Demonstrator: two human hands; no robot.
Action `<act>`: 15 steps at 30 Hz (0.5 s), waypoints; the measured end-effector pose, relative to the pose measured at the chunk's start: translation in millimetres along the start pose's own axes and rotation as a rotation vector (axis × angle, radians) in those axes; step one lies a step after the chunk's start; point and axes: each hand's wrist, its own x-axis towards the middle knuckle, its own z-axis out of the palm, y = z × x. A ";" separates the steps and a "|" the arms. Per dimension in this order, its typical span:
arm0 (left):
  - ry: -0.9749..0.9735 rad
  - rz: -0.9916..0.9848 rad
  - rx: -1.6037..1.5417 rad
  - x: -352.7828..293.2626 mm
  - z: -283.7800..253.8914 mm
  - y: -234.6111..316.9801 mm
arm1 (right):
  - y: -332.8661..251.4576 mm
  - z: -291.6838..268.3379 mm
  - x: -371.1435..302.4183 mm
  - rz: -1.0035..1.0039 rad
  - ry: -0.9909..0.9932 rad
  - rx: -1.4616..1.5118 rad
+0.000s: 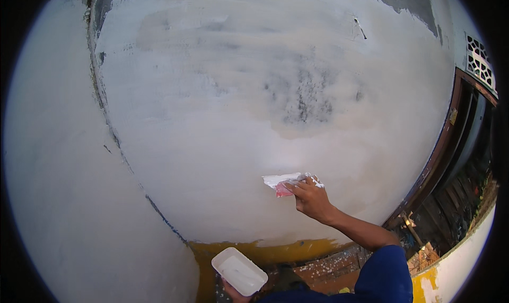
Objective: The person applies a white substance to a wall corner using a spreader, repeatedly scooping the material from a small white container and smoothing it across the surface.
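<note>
My right hand (312, 199) is closed around a red putty spreader (284, 189) whose upper edge is thickly coated with white putty. White putty is also smeared on the fingers. The spreader is at the lower middle of the pale, patchily coated wall (212, 133); whether its edge touches the surface, I cannot tell. Low down, my left hand (233, 292) grips a white rectangular tub (216, 260) from beneath, most of its fingers hidden. White putty (241, 274) lies inside the tub.
A cracked corner joint (114, 133) divides the left wall (58, 159) from the one ahead. Dark rough stains (305, 93) mark its upper middle. A yellow band (286, 251) runs along its foot above a speckled reddish floor (328, 271). On the right is a brown door frame (437, 149).
</note>
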 end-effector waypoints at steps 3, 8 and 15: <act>0.022 0.030 0.060 3.6 41.9 -6.8 | -34.5 6.9 -8.0 0.162 -0.022 0.373; -0.111 0.132 0.053 16.6 59.6 -0.7 | -104.5 80.6 -63.7 0.784 -0.207 1.124; 0.190 0.296 0.133 -21.2 71.7 25.3 | -169.2 56.5 -42.8 0.443 -0.500 1.065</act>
